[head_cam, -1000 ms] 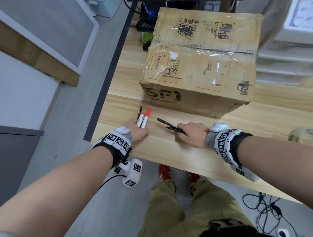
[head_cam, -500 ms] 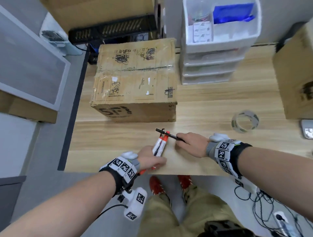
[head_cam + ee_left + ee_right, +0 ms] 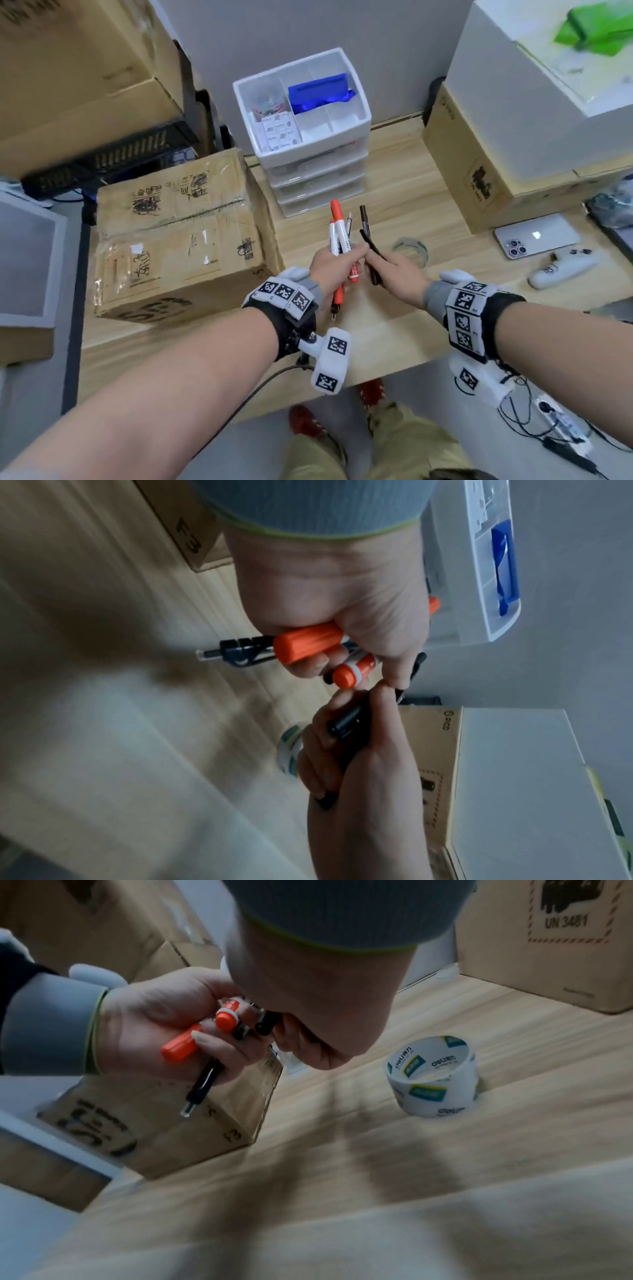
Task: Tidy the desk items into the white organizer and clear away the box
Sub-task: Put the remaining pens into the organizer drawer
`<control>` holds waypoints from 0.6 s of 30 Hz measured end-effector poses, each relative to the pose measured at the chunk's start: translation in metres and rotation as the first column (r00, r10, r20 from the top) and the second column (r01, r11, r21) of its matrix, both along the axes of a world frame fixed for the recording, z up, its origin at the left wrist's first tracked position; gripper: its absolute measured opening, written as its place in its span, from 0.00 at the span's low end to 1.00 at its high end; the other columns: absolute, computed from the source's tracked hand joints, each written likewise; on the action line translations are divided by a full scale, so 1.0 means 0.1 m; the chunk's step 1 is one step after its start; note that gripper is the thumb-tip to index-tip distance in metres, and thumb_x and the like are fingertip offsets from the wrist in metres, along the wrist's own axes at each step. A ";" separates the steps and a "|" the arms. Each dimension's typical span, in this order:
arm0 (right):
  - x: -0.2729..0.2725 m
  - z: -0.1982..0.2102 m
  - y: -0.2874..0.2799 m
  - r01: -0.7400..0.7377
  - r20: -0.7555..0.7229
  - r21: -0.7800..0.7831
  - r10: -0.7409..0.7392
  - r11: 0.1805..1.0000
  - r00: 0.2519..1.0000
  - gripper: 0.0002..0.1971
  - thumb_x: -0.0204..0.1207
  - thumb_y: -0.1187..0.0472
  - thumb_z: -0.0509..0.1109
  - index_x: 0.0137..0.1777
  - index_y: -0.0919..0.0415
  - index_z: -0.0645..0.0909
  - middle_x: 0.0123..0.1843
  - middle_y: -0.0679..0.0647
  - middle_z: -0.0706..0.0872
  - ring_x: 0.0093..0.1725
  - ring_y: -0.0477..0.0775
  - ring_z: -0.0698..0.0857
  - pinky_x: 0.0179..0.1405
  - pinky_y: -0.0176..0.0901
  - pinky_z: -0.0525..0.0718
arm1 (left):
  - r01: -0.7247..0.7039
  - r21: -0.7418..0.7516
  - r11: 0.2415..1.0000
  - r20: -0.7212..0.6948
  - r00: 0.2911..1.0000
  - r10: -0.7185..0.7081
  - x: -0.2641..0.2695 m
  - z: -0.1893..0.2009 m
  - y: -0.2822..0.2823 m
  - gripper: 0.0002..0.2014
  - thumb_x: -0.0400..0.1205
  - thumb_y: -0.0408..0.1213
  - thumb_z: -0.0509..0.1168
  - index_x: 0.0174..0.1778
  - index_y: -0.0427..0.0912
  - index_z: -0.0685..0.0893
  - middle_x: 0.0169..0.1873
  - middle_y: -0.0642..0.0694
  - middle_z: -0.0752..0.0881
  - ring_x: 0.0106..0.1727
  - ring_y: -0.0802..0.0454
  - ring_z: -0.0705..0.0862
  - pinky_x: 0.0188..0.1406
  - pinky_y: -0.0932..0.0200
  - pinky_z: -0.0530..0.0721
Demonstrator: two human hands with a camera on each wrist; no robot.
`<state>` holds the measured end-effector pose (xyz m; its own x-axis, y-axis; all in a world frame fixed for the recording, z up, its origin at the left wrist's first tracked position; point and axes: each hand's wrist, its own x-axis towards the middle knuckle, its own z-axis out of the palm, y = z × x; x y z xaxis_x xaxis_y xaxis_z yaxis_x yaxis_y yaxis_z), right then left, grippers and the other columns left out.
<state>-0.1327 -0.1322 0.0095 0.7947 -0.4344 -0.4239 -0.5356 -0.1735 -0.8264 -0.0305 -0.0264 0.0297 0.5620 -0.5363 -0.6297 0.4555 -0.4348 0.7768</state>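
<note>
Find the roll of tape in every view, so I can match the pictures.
Head view: the roll of tape stands on the desk, mid-frame, just beyond the right hand.
Left wrist view: only an edge of it shows at centre, behind the right hand's fingers.
Right wrist view: it stands in full sight, right of centre, open end up.
Shared landmark: the orange markers in the left hand.

Hidden and cut-off parts

The left hand [image 3: 334, 265] hides the middle of the pens [image 3: 339, 236], so their count is unclear. The right hand [image 3: 308, 1010] covers most of the black pens [image 3: 368, 240]. The tape [image 3: 411, 248] is half hidden in the head view; drawer contents are unreadable.
</note>
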 end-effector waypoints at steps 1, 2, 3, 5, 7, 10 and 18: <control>0.07 0.03 -0.01 0.019 0.012 0.043 -0.019 0.999 1.000 0.27 0.83 0.34 0.54 0.31 0.53 0.72 0.24 0.45 0.75 0.26 0.48 0.72 0.32 0.44 0.68 | 0.004 -0.002 1.000 -0.018 1.000 -0.004 0.07 0.05 -0.03 0.11 0.79 0.44 0.74 0.40 0.45 0.80 0.24 0.47 0.80 0.19 0.55 0.73 0.15 0.66 0.66; 0.11 0.05 -0.01 0.031 0.011 0.083 -0.032 0.996 0.999 0.27 0.83 0.33 0.54 0.32 0.53 0.73 0.23 0.46 0.74 0.25 0.47 0.71 0.29 0.42 0.67 | 0.015 -0.009 1.000 -0.046 0.999 -0.016 0.13 0.08 -0.05 0.12 0.79 0.43 0.74 0.38 0.44 0.79 0.24 0.47 0.79 0.18 0.55 0.71 0.14 0.66 0.66; 0.15 0.07 -0.02 0.035 0.013 0.120 -0.037 0.992 0.999 0.27 0.83 0.33 0.55 0.34 0.54 0.73 0.23 0.47 0.73 0.23 0.47 0.69 0.25 0.41 0.65 | 0.035 -0.013 0.999 -0.071 0.997 -0.036 0.20 0.12 -0.06 0.12 0.80 0.43 0.73 0.37 0.44 0.78 0.23 0.47 0.78 0.17 0.56 0.70 0.14 0.66 0.65; 0.23 0.09 -0.04 0.034 0.010 0.159 -0.036 0.987 0.999 0.26 0.84 0.35 0.55 0.35 0.55 0.73 0.23 0.50 0.71 0.21 0.47 0.67 0.21 0.38 0.62 | 0.097 -0.018 0.995 -0.097 0.990 -0.098 0.31 0.18 -0.06 0.12 0.81 0.41 0.71 0.37 0.43 0.76 0.23 0.46 0.77 0.16 0.57 0.68 0.13 0.67 0.64; 0.30 0.14 -0.05 0.009 0.016 0.174 -0.012 0.985 1.000 0.26 0.85 0.37 0.55 0.33 0.55 0.72 0.22 0.50 0.70 0.20 0.48 0.65 0.20 0.38 0.60 | 0.132 -0.030 0.991 -0.112 0.985 -0.134 0.42 0.24 -0.06 0.12 0.82 0.39 0.70 0.37 0.42 0.75 0.23 0.46 0.76 0.15 0.57 0.67 0.12 0.68 0.63; 0.47 0.26 -0.11 0.015 0.051 0.197 -0.025 0.980 0.998 0.29 0.86 0.40 0.56 0.26 0.55 0.68 0.19 0.48 0.69 0.19 0.47 0.64 0.18 0.36 0.60 | 0.083 -0.034 0.996 -0.089 0.992 -0.086 0.55 0.34 -0.11 0.13 0.80 0.40 0.72 0.37 0.43 0.75 0.23 0.46 0.75 0.15 0.58 0.67 0.12 0.68 0.63; 1.04 0.32 -0.43 0.293 0.067 0.497 -0.372 0.817 0.926 0.19 0.87 0.55 0.54 0.36 0.60 0.75 0.27 0.55 0.66 0.21 0.51 0.63 0.24 0.41 0.60 | 0.014 0.160 0.987 0.194 0.980 -0.045 0.76 0.53 -0.09 0.10 0.71 0.38 0.71 0.38 0.41 0.75 0.25 0.44 0.74 0.17 0.53 0.68 0.18 0.63 0.68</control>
